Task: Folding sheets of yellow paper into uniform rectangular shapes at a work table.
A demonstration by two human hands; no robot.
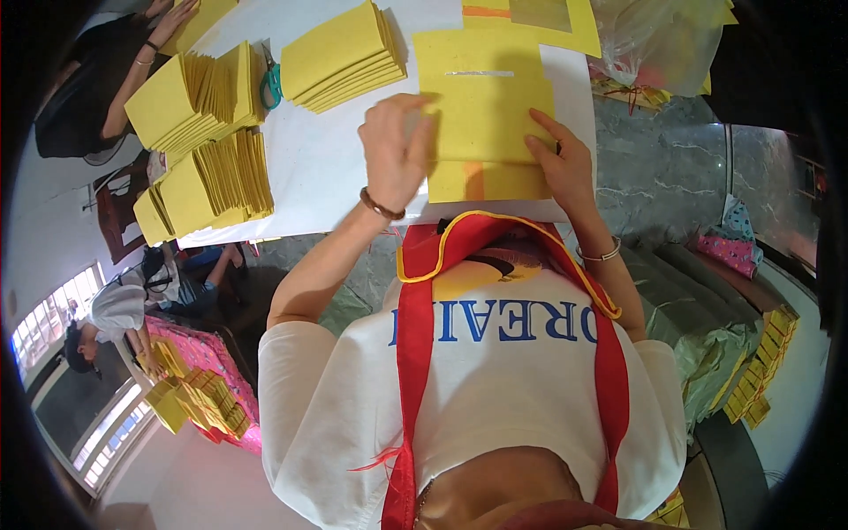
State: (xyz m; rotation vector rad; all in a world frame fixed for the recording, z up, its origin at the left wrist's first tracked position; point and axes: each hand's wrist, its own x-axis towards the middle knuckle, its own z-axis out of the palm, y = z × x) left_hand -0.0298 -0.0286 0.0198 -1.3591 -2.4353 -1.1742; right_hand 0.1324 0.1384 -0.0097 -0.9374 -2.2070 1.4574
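Note:
A yellow paper piece (486,115) lies in front of me at the table's near edge, with a pale strip across its upper part and a folded lower band bearing an orange patch. At its left edge is my left hand (393,146), fingers loosely bent and thumb apart from them. My right hand (564,166) rests on the right edge, its thumb and index finger stretched out and apart on the paper. Neither hand visibly grips anything. Above lies another yellow sheet (574,22) with an orange strip, partly covered.
Stacks of folded yellow paper (340,62) and more bundles (190,102) stand on the white table (318,163) to the left. Teal-handled scissors (272,84) lie between them. A clear plastic bag (658,40) is at the far right. Two other people work at the left.

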